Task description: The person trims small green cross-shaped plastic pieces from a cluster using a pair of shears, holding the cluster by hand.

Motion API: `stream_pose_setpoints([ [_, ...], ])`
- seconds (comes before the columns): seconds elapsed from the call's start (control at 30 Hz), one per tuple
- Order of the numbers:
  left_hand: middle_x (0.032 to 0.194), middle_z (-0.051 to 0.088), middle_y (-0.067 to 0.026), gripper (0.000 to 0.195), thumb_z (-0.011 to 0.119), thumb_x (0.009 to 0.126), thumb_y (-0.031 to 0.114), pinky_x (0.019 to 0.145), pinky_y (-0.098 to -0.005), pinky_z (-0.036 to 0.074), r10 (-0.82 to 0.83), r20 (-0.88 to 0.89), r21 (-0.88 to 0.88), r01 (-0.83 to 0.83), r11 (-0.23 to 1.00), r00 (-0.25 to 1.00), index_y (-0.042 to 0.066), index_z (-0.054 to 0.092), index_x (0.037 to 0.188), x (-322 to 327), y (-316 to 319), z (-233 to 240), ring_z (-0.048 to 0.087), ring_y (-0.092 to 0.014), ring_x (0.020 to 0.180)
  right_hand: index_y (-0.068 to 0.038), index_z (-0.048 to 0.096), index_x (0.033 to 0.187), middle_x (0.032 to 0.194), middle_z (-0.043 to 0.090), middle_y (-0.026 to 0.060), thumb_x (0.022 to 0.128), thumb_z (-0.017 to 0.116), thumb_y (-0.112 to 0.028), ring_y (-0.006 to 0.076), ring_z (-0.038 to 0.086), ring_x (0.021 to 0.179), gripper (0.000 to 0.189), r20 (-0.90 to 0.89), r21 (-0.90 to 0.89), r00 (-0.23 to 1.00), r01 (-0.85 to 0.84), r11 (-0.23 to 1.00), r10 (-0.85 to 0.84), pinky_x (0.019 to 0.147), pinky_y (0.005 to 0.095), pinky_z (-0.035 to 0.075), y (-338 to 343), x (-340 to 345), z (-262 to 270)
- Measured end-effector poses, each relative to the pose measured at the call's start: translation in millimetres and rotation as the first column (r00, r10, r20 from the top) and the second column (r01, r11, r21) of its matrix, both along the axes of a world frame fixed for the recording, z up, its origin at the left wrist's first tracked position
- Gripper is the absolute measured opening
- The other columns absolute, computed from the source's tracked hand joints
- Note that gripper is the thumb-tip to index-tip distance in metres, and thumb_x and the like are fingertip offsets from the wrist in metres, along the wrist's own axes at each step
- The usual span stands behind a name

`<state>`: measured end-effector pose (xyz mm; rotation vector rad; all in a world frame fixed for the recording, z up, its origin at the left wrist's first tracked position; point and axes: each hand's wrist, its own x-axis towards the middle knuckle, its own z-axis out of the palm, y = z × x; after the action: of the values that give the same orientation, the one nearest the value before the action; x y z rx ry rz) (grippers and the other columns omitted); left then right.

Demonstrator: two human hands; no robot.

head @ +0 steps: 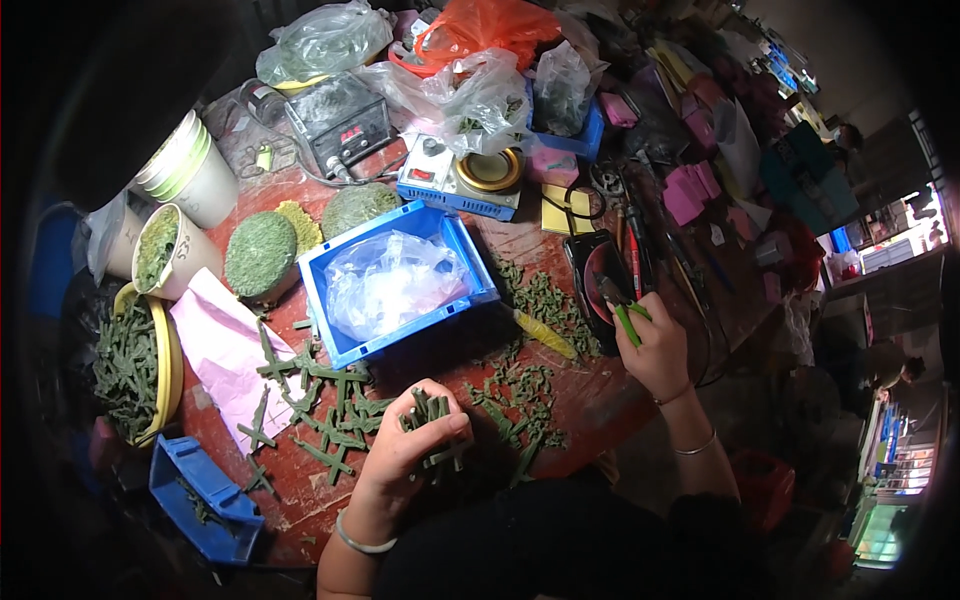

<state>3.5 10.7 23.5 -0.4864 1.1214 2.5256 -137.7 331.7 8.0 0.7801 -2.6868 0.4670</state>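
Note:
My left hand is closed around a bunch of dark green cross-shaped pieces, which look like wax. More green crosses lie loose on the red tabletop to its left. In my right hand is a pair of green-handled pliers or cutters, their jaws pointing away from me over a dark phone-like object and a reddish round dish. Between my hands lie many small green scraps and a yellow tapered stick.
A blue plastic bin holding clear bags stands ahead. A yellow-rimmed basin of green pieces, a blue tray and paper cups are at left. Behind sit a control box and a small heater. Hand tools lie at right.

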Motion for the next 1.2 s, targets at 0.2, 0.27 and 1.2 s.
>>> stream_pose_setpoints([
  [0.2,0.08,0.065,-0.0044,0.016,0.074,0.088,0.008,0.065,-0.0253,0.051,0.017,-0.002,-0.028,-0.017,0.999,1.0,0.005,0.059,0.092,-1,0,1,0.062,-0.012,0.071,-0.007,0.076,0.113,0.085,0.053,0.0042,0.096,0.066,-0.008,0.0162,0.05,0.056,0.019,-0.091,-0.07,0.995,-0.041,0.997,0.035,0.05,0.0315,0.04,-11,-32,1],
  [0.27,0.08,0.065,-0.0046,0.016,0.074,0.088,0.008,0.066,-0.0257,0.051,0.014,-0.014,-0.022,-0.014,1.0,1.0,0.005,0.059,0.092,-2,-2,0,0.062,-0.012,0.071,-0.007,0.076,0.114,0.084,0.051,0.0039,0.097,0.065,-0.008,0.0147,0.048,0.055,0.02,-0.066,-0.134,0.998,0.007,0.991,-0.016,0.05,0.031,0.038,-11,-28,11],
  [1.2,0.08,0.066,-0.0077,0.016,0.073,0.088,0.01,0.067,-0.0281,0.051,0.06,0.044,0.043,-0.062,0.997,0.997,0.005,0.058,0.093,-1,0,-3,0.063,-0.015,0.073,-0.006,0.077,0.112,0.084,0.048,0.0026,0.099,0.063,-0.008,0.0109,0.042,0.054,0.019,-0.029,-0.172,0.993,0.11,0.979,-0.116,0.049,0.0305,0.035,-3,-7,11],
])
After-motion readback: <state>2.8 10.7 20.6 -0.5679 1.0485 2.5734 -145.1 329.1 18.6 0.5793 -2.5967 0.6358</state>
